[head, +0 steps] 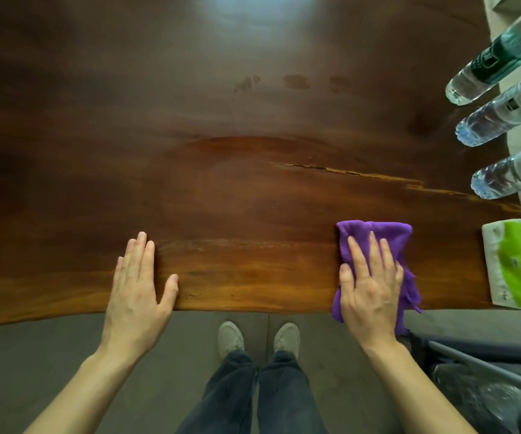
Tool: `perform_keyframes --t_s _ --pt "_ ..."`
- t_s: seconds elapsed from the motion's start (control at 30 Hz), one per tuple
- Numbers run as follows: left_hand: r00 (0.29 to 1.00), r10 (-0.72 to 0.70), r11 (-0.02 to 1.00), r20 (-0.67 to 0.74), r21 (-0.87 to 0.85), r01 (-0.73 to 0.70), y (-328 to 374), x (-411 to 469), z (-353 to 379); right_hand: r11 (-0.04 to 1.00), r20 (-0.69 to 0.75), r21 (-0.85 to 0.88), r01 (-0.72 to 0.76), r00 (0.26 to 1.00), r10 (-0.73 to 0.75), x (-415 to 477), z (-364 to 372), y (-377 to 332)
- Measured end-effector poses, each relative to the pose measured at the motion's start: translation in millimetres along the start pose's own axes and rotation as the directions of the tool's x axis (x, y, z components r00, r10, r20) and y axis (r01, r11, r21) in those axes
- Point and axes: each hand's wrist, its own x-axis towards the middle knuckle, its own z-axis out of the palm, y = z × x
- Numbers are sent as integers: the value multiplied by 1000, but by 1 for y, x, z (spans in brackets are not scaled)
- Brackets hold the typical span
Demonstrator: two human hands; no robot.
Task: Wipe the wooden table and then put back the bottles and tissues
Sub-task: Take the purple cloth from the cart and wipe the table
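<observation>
The dark wooden table (221,183) fills the view, with its front edge near my body. My right hand (368,286) lies flat, fingers spread, pressing a folded purple cloth (375,233) onto the table near the front edge at the right. My left hand (140,283) rests flat and empty on the table at the front left. Three clear plastic water bottles (490,67) (500,117) (509,173) stand along the right edge. A green and white tissue pack (519,264) lies at the front right corner.
Damp smears (287,81) show on the far middle of the table. A light glare (259,7) sits at the far edge. My legs and shoes (259,339) stand on grey floor. A dark bin with plastic liner (484,389) stands at the lower right.
</observation>
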Motion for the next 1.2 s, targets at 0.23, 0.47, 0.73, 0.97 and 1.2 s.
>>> perform_keyframes --t_s 0.23,0.47,0.73,0.97,1.2 --pt "1000 10 1000 -11 8 -10 -2 1 0 934 76 27 356 931 -357 -24 20 -99" --pt "1000 13 999 -7 33 -13 -4 1 -3 851 161 96 516 836 -524 -10 47 -185" --pt "1000 11 997 13 77 -12 -6 3 -3 858 210 118 499 832 -513 81 72 -260" --pt "1000 13 996 22 87 -15 -6 3 -8 933 113 77 352 927 -359 145 62 -231" --pt "999 8 999 37 52 -10 -2 1 -10 999 52 -49 17 999 -15 172 33 -112"
